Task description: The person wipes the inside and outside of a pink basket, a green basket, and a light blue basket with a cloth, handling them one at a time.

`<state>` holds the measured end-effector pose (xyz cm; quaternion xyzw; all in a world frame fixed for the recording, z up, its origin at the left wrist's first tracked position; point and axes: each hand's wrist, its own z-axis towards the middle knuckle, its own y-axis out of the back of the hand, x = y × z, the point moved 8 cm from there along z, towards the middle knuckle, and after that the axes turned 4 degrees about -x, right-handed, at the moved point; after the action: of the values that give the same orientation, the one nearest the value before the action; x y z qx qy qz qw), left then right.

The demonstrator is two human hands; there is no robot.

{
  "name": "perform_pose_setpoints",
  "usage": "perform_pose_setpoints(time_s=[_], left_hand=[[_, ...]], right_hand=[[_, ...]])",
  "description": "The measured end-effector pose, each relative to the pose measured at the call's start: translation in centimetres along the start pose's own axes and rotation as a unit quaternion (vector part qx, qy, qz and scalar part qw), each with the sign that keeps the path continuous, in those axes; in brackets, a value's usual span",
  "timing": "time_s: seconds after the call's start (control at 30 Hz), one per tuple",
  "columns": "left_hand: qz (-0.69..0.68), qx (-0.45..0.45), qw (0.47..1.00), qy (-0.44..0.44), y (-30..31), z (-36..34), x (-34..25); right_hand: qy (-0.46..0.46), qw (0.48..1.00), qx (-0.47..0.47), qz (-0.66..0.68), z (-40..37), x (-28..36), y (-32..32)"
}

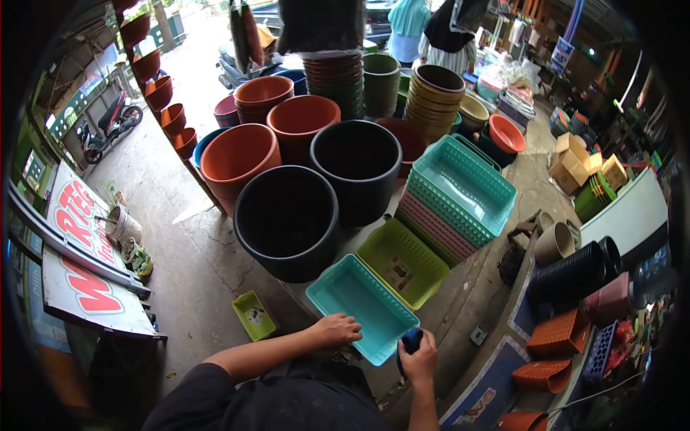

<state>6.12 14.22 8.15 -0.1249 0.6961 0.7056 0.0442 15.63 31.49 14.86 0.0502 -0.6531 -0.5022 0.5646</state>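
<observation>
A light turquoise basket (363, 305) lies at the near end of the display, tilted toward me. My left hand (336, 330) is at its near left edge, fingers curled; whether they grip anything is hidden. On the right, my right hand (419, 353) is closed around a dark blue object (410, 340) beside the basket's near right corner. Just beyond the turquoise basket stands a lime green basket (402, 264) with a label inside. Stacked teal baskets (463, 187) rest on pink and green ones behind it.
Large black pots (287, 215) and orange pots (239, 158) stand ahead. A small green basket (254, 316) lies on the floor at left. Shelves with orange baskets (558, 332) line the right. Two people (447, 36) are at the far back.
</observation>
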Motion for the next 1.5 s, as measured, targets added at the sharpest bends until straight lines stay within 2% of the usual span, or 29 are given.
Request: perform_pose_setpoints(time_s=[0.03,0.1,0.13,0.2,0.23,0.27,0.3,0.33,0.37,0.4,0.47,0.5,0.53,0.57,0.6,0.63,0.67,0.73,0.83,0.93,1.0,1.07,1.13,1.17,1.23,1.27,1.33,1.4,1.5], left_hand=[[0.001,-0.008,1.0,0.005,0.5,-0.3,0.1],[-0.041,-0.17,0.984,-0.025,3.4,-1.5,-0.8],[-0.041,-0.177,0.983,-0.022,3.8,-2.2,-1.1],[-0.068,-0.312,0.947,0.041,6.0,-5.4,-0.9],[-0.104,-0.324,0.937,0.078,6.0,-7.0,-0.2],[-0.108,-0.327,0.935,0.087,5.9,-8.5,0.0],[-0.214,-0.308,0.915,0.145,5.1,-10.0,1.3],[-0.317,-0.286,0.882,0.2,4.1,-11.6,2.5],[-0.447,-0.277,0.813,0.25,2.2,-13.4,3.5],[-0.456,-0.278,0.807,0.251,1.3,-14.9,3.7],[-0.725,-0.347,0.489,0.337,-3.3,-19.0,5.6],[-0.703,-0.401,0.488,0.327,-3.5,-20.9,7.0],[-0.716,-0.412,0.454,0.335,-7.0,-22.8,8.5],[-0.694,-0.414,0.449,0.381,-7.0,-25.1,9.1],[-0.671,-0.414,0.443,0.427,-7.0,-27.4,10.2],[-0.664,-0.452,0.388,0.452,-7.8,-29.8,11.0],[-0.652,-0.488,0.33,0.478,-8.9,-32.2,11.5],[-0.647,-0.496,0.296,0.497,-11.2,-35.5,12.1],[-0.507,-0.517,0.353,0.593,-13.9,-40.5,12.8],[-0.49,-0.407,0.326,0.699,-22.9,-44.6,13.0],[-0.481,-0.354,0.278,0.752,-26.4,-47.8,13.0],[-0.493,-0.333,0.201,0.778,-33.1,-50.5,12.3],[-0.514,-0.324,0.142,0.782,-39.4,-52.6,11.8],[-0.514,-0.315,0.133,0.787,-40.3,-53.4,11.9],[-0.511,-0.285,0.215,0.782,-40.2,-54.5,14.2],[-0.51,-0.277,0.206,0.787,-41.0,-55.1,15.4],[-0.467,-0.249,0.273,0.803,-42.7,-55.9,17.2],[-0.488,-0.289,0.243,0.787,-48.7,-56.5,18.1],[-0.524,-0.266,0.203,0.783,-53.3,-55.8,21.0]], right_hand=[[-0.013,1.0,0.011,-0.021,0.1,0.0,0.1],[-0.02,0.999,0.011,-0.039,0.1,0.5,0.6],[-0.013,0.999,0.011,-0.043,0.2,1.9,1.1],[-0.022,0.999,0.035,-0.018,0.3,5.1,1.2],[-0.02,0.999,0.043,-0.023,0.0,6.5,0.5],[-0.006,0.997,0.017,0.076,-0.4,8.4,0.1],[0.006,0.984,-0.008,0.175,-0.7,10.2,-0.6],[0.008,0.985,-0.001,0.171,-1.3,12.0,-2.3],[-0.031,0.96,0.041,0.276,-2.2,13.5,-4.9],[-0.073,0.921,0.08,0.374,-3.3,14.7,-7.6],[-0.106,0.913,0.211,0.333,-5.8,16.0,-14.1],[-0.173,0.884,0.285,0.328,-7.6,15.5,-18.3],[-0.24,0.845,0.355,0.32,-9.9,15.3,-22.1],[-0.25,0.844,0.358,0.311,-11.1,16.1,-24.2],[-0.293,0.79,0.398,0.362,-13.0,17.3,-26.9],[-0.335,0.729,0.435,0.409,-14.7,18.6,-29.1],[-0.346,0.728,0.441,0.396,-15.4,19.5,-30.6],[-0.398,0.709,0.468,0.347,-17.5,20.4,-33.7],[-0.442,0.684,0.487,0.317,-20.6,18.8,-39.5],[-0.464,0.67,0.489,0.31,-22.9,16.5,-46.2],[-0.447,0.736,0.476,0.178,-23.5,12.9,-49.7],[-0.417,0.752,0.496,0.123,-24.1,10.0,-54.2],[-0.293,0.803,0.512,-0.082,-23.6,6.5,-59.4],[-0.263,0.802,0.525,-0.108,-23.9,4.8,-62.4],[-0.198,0.802,0.549,-0.131,-23.7,1.8,-67.8],[-0.162,0.804,0.558,-0.125,-23.4,1.0,-70.7],[-0.119,0.805,0.565,-0.138,-22.5,0.6,-74.8],[-0.063,0.757,0.628,-0.169,-23.2,-2.5,-79.7],[-0.039,0.718,0.651,-0.241,-23.5,-4.0,-83.5]])
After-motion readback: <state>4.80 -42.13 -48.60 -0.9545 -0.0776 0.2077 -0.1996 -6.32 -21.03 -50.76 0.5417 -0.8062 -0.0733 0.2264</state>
